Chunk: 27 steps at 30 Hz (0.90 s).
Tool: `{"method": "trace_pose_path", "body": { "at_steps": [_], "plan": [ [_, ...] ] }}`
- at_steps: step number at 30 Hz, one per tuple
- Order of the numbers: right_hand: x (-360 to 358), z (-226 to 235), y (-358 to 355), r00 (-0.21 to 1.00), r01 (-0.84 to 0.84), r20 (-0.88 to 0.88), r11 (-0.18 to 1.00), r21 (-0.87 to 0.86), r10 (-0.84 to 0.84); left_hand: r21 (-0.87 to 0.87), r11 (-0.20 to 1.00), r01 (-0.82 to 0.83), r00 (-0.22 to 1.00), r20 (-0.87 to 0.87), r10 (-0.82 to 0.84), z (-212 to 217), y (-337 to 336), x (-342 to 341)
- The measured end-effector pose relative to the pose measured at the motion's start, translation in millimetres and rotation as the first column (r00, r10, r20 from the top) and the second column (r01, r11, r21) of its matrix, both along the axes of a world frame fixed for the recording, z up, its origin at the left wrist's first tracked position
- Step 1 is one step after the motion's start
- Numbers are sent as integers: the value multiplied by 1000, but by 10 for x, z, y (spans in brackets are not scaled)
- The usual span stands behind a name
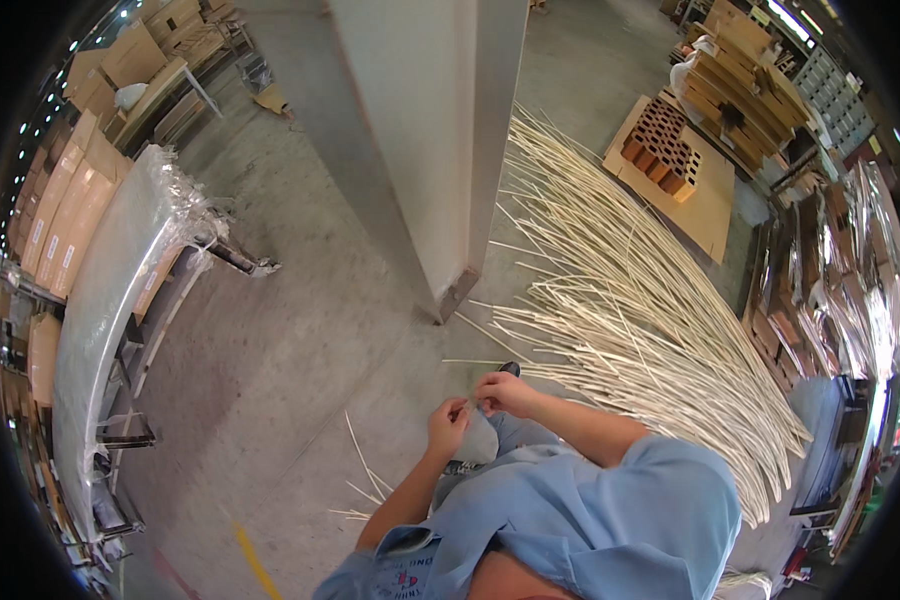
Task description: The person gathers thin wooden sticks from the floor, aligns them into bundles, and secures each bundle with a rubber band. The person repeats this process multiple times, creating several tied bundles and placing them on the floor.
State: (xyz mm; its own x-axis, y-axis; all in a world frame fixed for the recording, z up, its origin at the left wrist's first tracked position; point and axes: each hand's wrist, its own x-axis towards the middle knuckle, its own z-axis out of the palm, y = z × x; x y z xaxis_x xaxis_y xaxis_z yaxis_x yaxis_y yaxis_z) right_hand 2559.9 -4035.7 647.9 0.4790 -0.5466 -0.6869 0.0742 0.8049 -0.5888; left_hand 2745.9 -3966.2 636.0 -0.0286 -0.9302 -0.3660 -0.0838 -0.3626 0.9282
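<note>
My left hand (pixel 447 430) and my right hand (pixel 506 394) are close together in front of my body, above my legs. The fingers of both are closed in a pinch. Something small and thin seems to lie between the fingertips, too small to make out. To the right of my right hand a large spread of long, thin, pale cane rods (pixel 630 310) covers the floor. A few loose rods (pixel 363 462) lie on the floor by my left forearm.
A grey metal column (pixel 410 130) rises from the floor straight ahead. Along the left stands a plastic-wrapped long table (pixel 120 270) with cartons (pixel 70 220) behind it. At far right a brown block with square holes (pixel 662 148) sits on a cardboard sheet (pixel 710 212), near stacked wrapped goods (pixel 830 280).
</note>
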Motion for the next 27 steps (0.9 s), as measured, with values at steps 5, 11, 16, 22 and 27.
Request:
{"method": "trace_pose_path", "body": {
  "at_steps": [5,11,16,22,27],
  "plan": [
    [1001,74,611,929,-358,-109,933,-37,352,169,948,-271,951,-105,291,122,1171,679],
    [2022,161,1197,727,-682,-153,730,-48,669,237,666,-707,636,-199,746,54,2543,1423],
    [2634,179,1341,513,-852,-393,507,-129,763,364,213,-907,259,84,962,51,3737,1435],
    [3284,-120,700,285,-853,-776,-220,-474,563,476,-512,-715,-387,340,857,236,4164,604],
    [4032,-180,273,91,-853,-860,-407,-327,502,624,-706,-335,-552,477,684,327,3722,-807]
  ]
}}
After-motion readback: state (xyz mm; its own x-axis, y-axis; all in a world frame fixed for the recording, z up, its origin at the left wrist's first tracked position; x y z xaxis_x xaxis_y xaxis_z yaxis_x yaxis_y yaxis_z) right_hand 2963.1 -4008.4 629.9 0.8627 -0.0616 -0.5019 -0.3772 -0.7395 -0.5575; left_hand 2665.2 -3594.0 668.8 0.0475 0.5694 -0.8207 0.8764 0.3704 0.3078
